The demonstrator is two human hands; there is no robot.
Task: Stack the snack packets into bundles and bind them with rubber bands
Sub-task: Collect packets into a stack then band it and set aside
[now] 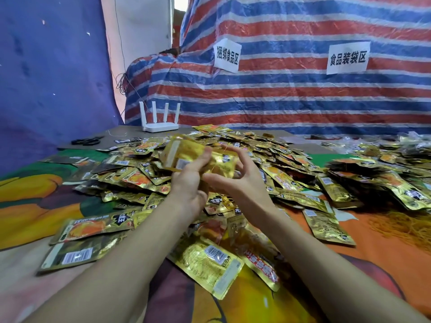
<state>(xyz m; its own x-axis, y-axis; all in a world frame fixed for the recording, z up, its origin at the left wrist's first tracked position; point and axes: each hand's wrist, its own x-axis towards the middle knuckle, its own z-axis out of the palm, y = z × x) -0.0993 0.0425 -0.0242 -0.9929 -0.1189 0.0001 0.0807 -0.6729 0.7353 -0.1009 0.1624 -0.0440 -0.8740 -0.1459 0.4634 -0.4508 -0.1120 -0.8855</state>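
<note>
Resting above the heap of loose packets [291,164], the bundle of gold snack packets [186,155] is gripped from 7 o'clock by the left hand [186,183]. The right hand [242,178] curls its fingers [233,151] round the bundle's 3 o'clock end. Rubber bands [401,227] lie at 4 o'clock on the table [35,194].

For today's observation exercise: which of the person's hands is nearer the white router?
Left. The left hand, gripping the packet bundle, is in front of the router, slightly right; the right hand is farther right.
</note>
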